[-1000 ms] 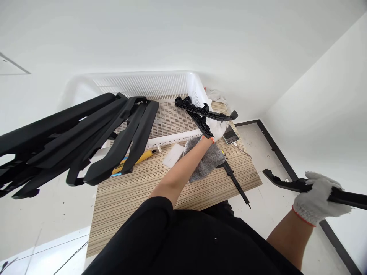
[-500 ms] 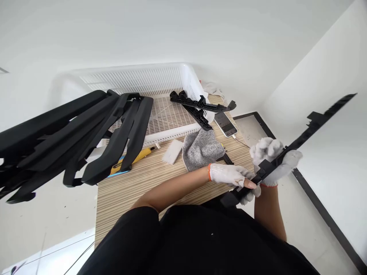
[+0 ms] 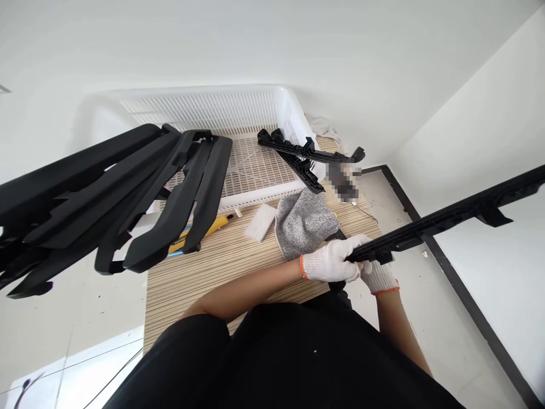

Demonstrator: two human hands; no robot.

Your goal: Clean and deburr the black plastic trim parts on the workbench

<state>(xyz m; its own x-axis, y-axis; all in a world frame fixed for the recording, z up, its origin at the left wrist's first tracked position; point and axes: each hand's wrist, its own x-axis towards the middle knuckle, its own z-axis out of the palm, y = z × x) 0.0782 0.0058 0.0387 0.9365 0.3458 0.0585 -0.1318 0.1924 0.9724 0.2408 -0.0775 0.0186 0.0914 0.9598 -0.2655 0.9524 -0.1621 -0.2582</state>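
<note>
Head view: both gloved hands' fingers curled around black strip.

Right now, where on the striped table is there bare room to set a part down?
Bare: the table's near-left stretch, below the yellow knife and left of the left forearm. Crowded: the far edge, with white basket, white block, grey cloth and both hands.

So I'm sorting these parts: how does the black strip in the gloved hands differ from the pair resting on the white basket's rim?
The held strip is in the air, gripped at one end by the left hand and right hand; the pair on the basket lies untouched, crossed. The held strip reaches right, off the table. All are black, narrow and notched.
</note>
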